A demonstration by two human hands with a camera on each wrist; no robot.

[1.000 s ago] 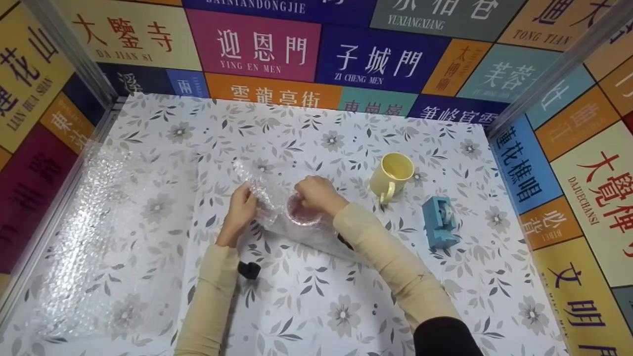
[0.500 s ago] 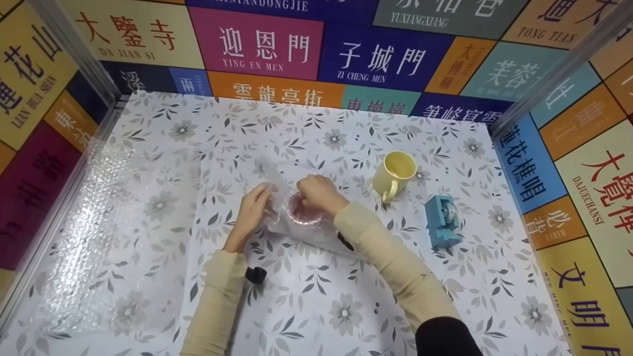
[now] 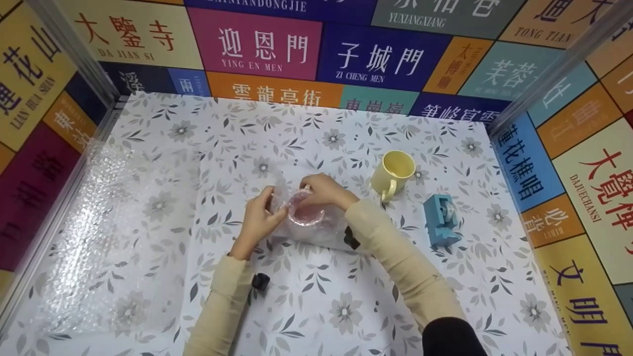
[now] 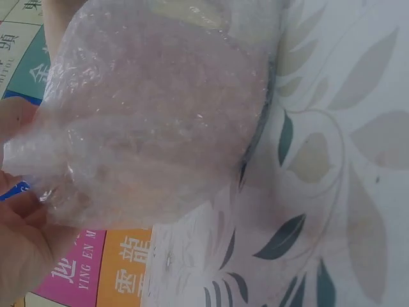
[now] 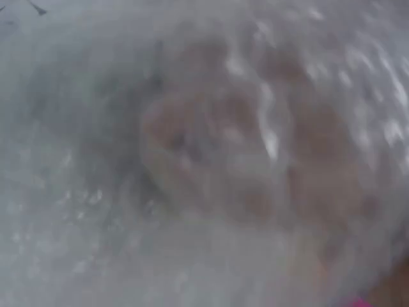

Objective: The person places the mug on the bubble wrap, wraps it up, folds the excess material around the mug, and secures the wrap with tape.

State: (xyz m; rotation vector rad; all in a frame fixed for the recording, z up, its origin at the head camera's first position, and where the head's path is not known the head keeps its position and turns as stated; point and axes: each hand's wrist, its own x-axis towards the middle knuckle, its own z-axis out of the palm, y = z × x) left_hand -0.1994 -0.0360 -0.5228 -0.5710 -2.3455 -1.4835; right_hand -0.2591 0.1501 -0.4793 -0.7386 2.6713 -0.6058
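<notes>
A pink cup [image 3: 307, 213] stands mid-table with bubble wrap [image 4: 147, 121] round its side. My left hand [image 3: 261, 217] is at the cup's left and pinches the loose end of the wrap between thumb and fingers. From the far right side my right hand [image 3: 326, 192] grips the cup's rim, with a digit reaching into its mouth. More of the wrap trails to the right under my right wrist. In the left wrist view the wrap covers the cup, whose pink shows through. Bubble wrap fills the blurred right wrist view, so finger detail there is hidden.
A yellow mug [image 3: 392, 173] stands upright to the right of my right hand. Nearer on the right sits a blue tape dispenser [image 3: 440, 221]. A large flat bubble wrap sheet [image 3: 113, 237] covers the table's left side. Printed walls enclose the table's back and sides.
My left hand has moved right, bringing the loose end of the wrap against the cup. My right hand has shifted slightly at the rim and its fingers have changed position.
</notes>
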